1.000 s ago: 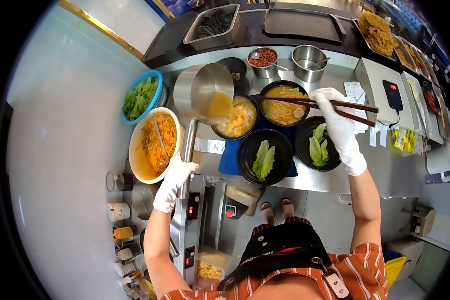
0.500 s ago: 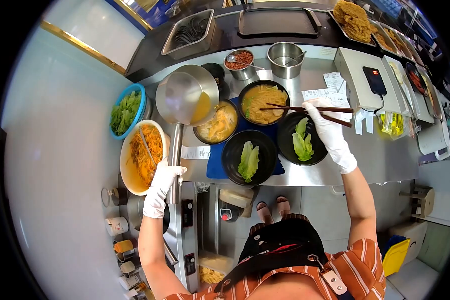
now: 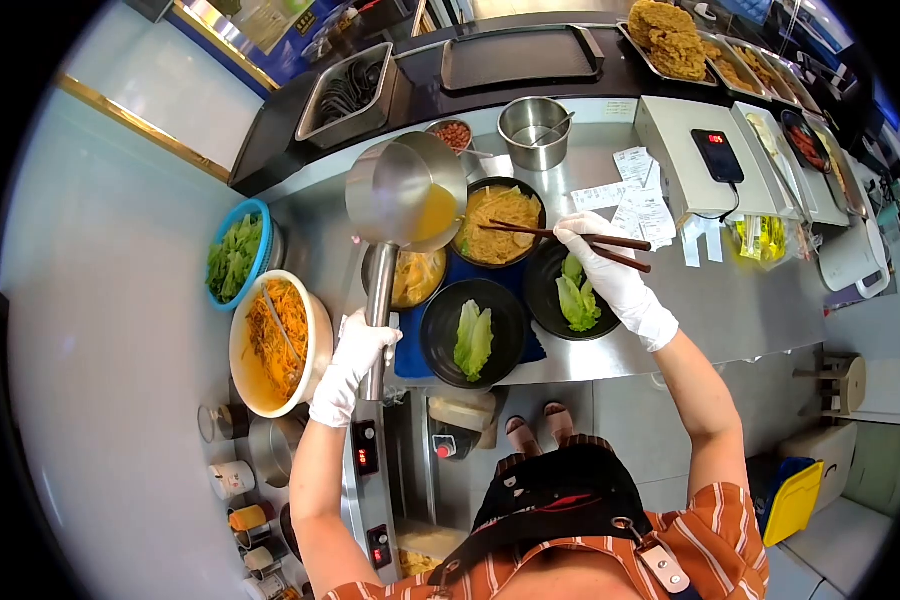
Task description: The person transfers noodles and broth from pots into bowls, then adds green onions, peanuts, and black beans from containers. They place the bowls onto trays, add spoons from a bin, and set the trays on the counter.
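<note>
There are two hands (image 3: 360,348), two chopsticks (image 3: 620,241) — two lettuce bowls (image 3: 440,335), two soup bowls (image 3: 541,205)

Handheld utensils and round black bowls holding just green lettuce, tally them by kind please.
Long-handled silver metal saucepan in the left hand: 1
Long brown chopsticks in the right hand: 2
Round black bowls holding just green lettuce: 2
Total: 5

Head camera: faces forward, steeply down over counter (image 3: 715,312); wide, round-edged view.

Both hands (image 3: 358,352) in white gloves (image 3: 620,290), and look at that shirt (image 3: 718,530): rust-orange, white stripes! Black apron (image 3: 560,475) over it, red marking (image 3: 570,501), pale riveted strap tab (image 3: 662,566), pinkish sandals (image 3: 554,409) below.
</note>
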`<state>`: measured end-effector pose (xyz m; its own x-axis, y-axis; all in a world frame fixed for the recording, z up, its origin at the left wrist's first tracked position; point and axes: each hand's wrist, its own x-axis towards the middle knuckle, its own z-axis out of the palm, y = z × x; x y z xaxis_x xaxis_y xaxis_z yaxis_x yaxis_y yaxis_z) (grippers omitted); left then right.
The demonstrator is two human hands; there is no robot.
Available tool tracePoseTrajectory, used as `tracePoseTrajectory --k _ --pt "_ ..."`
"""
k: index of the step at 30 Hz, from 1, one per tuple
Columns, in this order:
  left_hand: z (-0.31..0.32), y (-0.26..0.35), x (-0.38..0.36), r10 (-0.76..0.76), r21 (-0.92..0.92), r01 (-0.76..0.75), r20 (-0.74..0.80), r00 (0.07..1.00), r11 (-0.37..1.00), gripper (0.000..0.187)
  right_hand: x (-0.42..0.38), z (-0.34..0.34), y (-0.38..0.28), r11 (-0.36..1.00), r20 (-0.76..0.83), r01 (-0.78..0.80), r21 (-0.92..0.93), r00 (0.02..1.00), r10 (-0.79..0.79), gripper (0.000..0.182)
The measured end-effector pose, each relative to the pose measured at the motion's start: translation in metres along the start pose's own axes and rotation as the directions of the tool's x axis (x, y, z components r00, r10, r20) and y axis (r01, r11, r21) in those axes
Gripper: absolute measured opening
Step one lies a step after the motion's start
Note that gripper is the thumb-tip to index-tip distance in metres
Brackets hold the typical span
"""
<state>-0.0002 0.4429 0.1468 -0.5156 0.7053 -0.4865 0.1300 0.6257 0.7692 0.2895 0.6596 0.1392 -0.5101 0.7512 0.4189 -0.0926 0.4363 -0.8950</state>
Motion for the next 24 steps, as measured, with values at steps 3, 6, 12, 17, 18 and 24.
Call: tracePoseTrajectory --k 3,6,12,17,18,24 --pt "0.013 0.0 0.008 0.026 0.049 -0.025 -0.032 0.999 0.998 0.032 -0.002 -0.008 -0.005 1.0 -0.011 0.012 -0.017 1.0 -0.012 0.009" --pt "0.024 0.002 0.01 0.038 0.105 -0.03 -0.082 0.996 0.994 0.036 -0.003 -0.018 -0.014 1.0 -0.029 0.009 -0.017 1.0 -0.009 0.01" --pt "0.032 0.012 0.01 0.082 0.236 -0.048 -0.135 0.987 0.971 0.037 -0.003 -0.022 -0.009 1.0 -0.059 0.012 -0.009 0.998 -0.012 0.01" --pt "0.028 0.007 0.021 0.122 0.266 -0.078 -0.156 0.98 0.961 0.04 -0.003 -0.024 -0.01 1.0 -0.081 0.006 -0.017 0.997 -0.008 0.011" --pt "0.028 0.008 0.021 0.134 0.267 -0.089 -0.153 0.979 0.96 0.043 -0.003 -0.025 -0.01 1.0 -0.094 -0.017 0.004 0.995 0.018 0.012" --pt "0.023 0.013 0.02 0.147 0.252 -0.108 -0.14 0.979 0.962 0.05 0.004 -0.026 -0.006 0.996 -0.177 -0.056 0.064 0.982 0.067 0.012"
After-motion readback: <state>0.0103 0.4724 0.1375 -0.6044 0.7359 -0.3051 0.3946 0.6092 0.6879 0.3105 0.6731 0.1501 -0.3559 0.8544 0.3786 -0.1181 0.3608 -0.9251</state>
